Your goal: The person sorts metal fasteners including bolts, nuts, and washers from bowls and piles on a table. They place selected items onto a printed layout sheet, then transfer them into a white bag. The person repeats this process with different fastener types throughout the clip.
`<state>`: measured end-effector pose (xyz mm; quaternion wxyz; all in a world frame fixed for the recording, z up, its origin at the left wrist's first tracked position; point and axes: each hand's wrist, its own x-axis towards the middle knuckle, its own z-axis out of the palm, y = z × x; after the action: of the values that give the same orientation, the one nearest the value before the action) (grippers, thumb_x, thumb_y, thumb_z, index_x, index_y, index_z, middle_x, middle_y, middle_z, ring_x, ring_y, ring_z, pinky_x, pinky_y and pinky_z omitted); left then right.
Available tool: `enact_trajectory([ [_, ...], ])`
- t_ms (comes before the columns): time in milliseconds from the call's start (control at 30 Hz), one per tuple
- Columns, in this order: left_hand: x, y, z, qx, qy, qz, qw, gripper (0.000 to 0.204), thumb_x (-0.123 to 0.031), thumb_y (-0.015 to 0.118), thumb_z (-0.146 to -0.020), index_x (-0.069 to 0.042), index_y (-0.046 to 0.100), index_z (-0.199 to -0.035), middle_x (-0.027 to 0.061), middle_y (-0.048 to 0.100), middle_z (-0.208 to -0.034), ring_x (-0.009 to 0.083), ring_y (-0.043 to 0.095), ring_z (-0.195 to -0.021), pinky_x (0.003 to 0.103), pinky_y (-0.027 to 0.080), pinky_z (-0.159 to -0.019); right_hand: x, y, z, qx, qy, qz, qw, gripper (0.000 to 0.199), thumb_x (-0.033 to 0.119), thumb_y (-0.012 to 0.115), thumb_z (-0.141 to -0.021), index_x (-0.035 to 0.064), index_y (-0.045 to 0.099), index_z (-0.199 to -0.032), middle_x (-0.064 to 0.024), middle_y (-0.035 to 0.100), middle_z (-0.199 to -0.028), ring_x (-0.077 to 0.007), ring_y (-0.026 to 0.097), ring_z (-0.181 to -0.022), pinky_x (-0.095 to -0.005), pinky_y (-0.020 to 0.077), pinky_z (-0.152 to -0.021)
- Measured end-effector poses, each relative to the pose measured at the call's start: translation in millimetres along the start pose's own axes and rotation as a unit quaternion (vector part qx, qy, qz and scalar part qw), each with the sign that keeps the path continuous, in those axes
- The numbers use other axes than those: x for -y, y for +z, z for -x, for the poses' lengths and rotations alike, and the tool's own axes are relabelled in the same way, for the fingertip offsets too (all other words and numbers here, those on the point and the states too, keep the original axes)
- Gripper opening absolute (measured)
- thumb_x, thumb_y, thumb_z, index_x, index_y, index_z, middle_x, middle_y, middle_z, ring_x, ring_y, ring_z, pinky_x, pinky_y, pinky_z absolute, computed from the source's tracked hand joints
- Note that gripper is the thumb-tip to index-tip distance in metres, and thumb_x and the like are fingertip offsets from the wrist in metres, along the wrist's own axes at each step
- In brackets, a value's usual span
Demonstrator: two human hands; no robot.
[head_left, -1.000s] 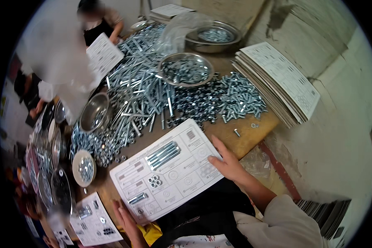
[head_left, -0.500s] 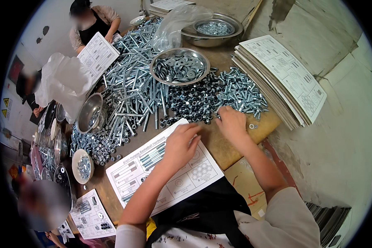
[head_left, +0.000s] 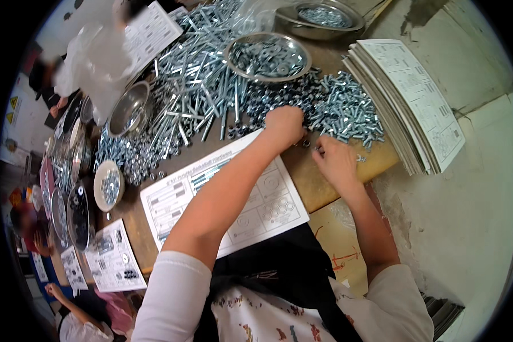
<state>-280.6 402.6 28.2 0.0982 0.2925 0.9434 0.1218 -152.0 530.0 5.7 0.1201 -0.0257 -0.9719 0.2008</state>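
While dark nuts [head_left: 260,101] lie beside the left hand [head_left: 285,125], I cannot tell its grip

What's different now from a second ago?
The left hand has left the printed card's edge and reached forward across it to the dark nuts. The right hand has let go too, moving forward beside the short bolts. Whether either holds anything is unclear. The card and washer bowl stay roughly in place.

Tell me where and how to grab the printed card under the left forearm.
Probably the near-right corner of the printed card, coming from the wearer's side, pinched top and bottom. It is thin and flat, and its near edge appears to overhang the table; that corner is bare, while bolts lie farther back-left.
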Motion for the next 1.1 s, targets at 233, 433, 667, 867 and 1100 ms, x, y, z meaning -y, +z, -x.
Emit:
enact_trajectory([
  [233,25,-19,24,-0.037,0.058,0.223,0.972,0.026,-0.032,0.077,-0.076,-0.009,0.074,-0.088,0.0104,0.071,-0.078,0.0247,0.068,-0.069,0.035,0.053,-0.066,5,1,-2,-0.021,-0.001,-0.061,0.998,0.016,0.017,0.068,-0.081,0.0058,0.06,-0.089,-0.0134,0.067,-0.082,-0.0351,0.065,-0.075,-0.045,0.0506,-0.067],
  [433,36,-41,133,-0.041,0.077,0.251,0.964,0.017,-0.02,0.07,-0.087,-0.005,0.064,-0.092,0.0076,0.066,-0.069,0.019,0.065,-0.06,0.029,0.049,-0.057,34,-11,21,0.037,0.077,-0.42,0.904,0.009,0.006,0.07,-0.084,-0.0001,0.067,-0.089,-0.0028,0.068,-0.073,-0.0059,0.062,-0.065,-0.022,0.0489,-0.059],
  [667,51,9,194,-0.18,0.105,0.229,0.951,0.014,-0.017,0.073,-0.085,-0.008,0.063,-0.092,0.0083,0.065,-0.07,0.024,0.065,-0.06,0.033,0.05,-0.055,60,-8,18,0.075,0.075,-0.434,0.895,0.007,0.003,0.069,-0.087,-0.0019,0.068,-0.092,0.0005,0.065,-0.077,-0.0033,0.057,-0.068,-0.0198,0.0465,-0.061],
  [867,53,-6,147,-0.218,0.063,0.098,0.969,0.014,-0.019,0.069,-0.086,-0.009,0.061,-0.09,0.0098,0.064,-0.067,0.0288,0.064,-0.061,0.04,0.048,-0.054,72,13,-25,-0.016,-0.029,-0.326,0.945,0.009,0.011,0.07,-0.082,0.0022,0.07,-0.086,-0.0108,0.069,-0.073,-0.0173,0.067,-0.062,-0.0283,0.0504,-0.058],
  [1100,64,3,137,-0.187,0.104,0.022,0.977,0.018,-0.017,0.072,-0.078,-0.01,0.06,-0.09,0.0078,0.064,-0.072,0.0285,0.065,-0.07,0.042,0.05,-0.059,68,43,-45,0.025,-0.106,-0.275,0.955,0.011,0.008,0.071,-0.08,0.0027,0.074,-0.09,-0.0081,0.067,-0.076,-0.0162,0.06,-0.061,-0.0285,0.0475,-0.057],
])
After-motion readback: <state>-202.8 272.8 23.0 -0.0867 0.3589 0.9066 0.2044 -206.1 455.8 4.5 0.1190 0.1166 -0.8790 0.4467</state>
